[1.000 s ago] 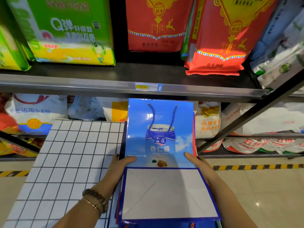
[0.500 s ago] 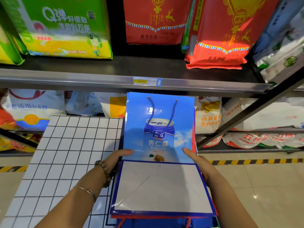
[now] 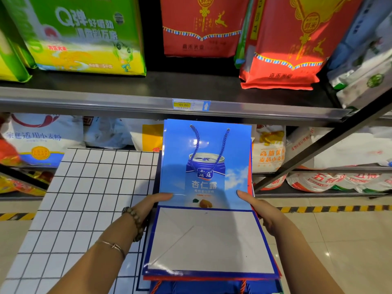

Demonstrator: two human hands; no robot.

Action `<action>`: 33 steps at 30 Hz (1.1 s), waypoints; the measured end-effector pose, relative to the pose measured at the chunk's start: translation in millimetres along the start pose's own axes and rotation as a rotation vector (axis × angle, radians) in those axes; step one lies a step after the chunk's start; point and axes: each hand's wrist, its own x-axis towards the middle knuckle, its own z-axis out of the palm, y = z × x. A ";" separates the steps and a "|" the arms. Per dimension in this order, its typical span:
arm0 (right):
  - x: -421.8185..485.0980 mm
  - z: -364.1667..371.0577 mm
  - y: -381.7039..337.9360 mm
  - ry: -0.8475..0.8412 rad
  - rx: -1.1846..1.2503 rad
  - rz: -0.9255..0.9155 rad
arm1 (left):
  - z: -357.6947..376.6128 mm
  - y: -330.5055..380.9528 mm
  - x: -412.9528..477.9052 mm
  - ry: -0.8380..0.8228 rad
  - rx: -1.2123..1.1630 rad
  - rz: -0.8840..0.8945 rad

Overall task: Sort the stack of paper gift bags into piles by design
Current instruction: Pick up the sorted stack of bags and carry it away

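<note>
Between both hands, at the right edge of the white grid table (image 3: pixel 91 187), sits the stack of paper gift bags (image 3: pixel 210 240), with the blue almond-drink bag (image 3: pixel 203 164) on top and a red-edged bag (image 3: pixel 212 278) peeking out beneath. The left hand (image 3: pixel 152 203) and right hand (image 3: pixel 257 209) each grip a long side, thumbs on top. The stack's long axis points away toward the shelf (image 3: pixel 127 100), rope handles at the far end. The table lies left, nearer the left hand.

We see the left hand (image 3: pixel 149 206) slide forward along the top blue bag (image 3: pixel 180 158), its beaded wrist drawn in closer. The bag now rides higher in view, and 1 red bag (image 3: pixel 212 279) shows beneath its base.
</note>
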 end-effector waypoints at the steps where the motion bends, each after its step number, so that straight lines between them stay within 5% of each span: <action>1: -0.5 0.4 0.7 -0.001 0.012 -0.003 | 1.5 -0.3 -0.3 -0.005 -0.017 0.001; 33: -4.5 1.2 9.6 -0.041 0.095 -0.014 | -1.5 -7.7 -3.9 0.049 0.076 -0.005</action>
